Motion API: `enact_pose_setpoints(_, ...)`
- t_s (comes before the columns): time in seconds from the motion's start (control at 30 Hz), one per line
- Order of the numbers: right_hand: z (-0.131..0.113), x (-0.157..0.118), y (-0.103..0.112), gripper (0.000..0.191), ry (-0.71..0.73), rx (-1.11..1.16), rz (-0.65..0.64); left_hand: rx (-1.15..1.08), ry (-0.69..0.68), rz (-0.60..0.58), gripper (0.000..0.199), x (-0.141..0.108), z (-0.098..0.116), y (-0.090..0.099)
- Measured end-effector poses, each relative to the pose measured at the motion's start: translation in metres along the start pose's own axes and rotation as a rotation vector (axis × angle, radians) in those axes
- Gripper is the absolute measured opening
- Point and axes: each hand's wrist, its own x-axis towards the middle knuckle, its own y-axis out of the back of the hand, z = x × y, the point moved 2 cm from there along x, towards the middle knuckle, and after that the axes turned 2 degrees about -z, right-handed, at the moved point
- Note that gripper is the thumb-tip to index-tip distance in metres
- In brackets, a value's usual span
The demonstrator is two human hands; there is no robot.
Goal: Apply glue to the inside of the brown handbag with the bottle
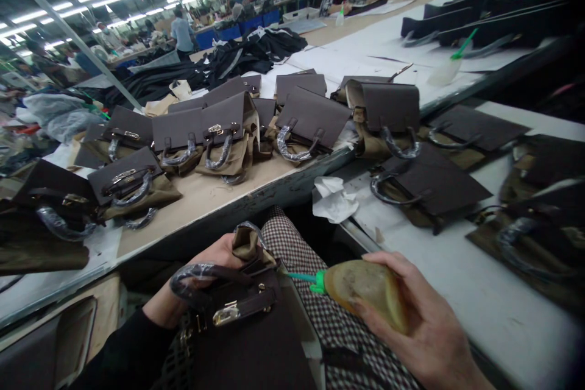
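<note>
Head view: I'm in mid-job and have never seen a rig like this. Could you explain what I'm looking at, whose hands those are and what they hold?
There is no machine here: these are a person's bare hands, seen from a camera worn on that person's head, looking forward and down. The left hand grips a dark bag near its top. The right hand holds a squeeze bottle, its thin nozzle pointing at the bag's upper edge; whether the tip touches is hard to tell. Similar bags lie on the bench ahead and on the white table to the right. Farther back, another person sits at work.
</note>
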Motion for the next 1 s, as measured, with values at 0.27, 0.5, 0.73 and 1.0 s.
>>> enact_pose_setpoints(0.27, 0.000, -0.003, 0.000, 0.043, 0.012, -0.012, 0.015, 0.060, -0.013, 0.020, 0.037, -0.001, -0.003, 0.003)
enact_pose_setpoints(0.5, 0.009, -0.008, -0.012, 0.044, -0.270, 0.219, 0.022, 0.042, -0.017, 0.026, 0.036, -0.004, 0.001, -0.001)
enact_pose_setpoints(0.73, 0.019, -0.007, -0.029, 0.045, -0.280, 0.305, 0.008, 0.112, -0.015, 0.058, 0.037, 0.001, -0.001, -0.001)
enact_pose_setpoints(1.0, 0.011, 0.001, -0.012, 0.042, -0.195, 0.106, -0.023, 0.074, -0.014, 0.040, 0.031, 0.000, -0.004, -0.003)
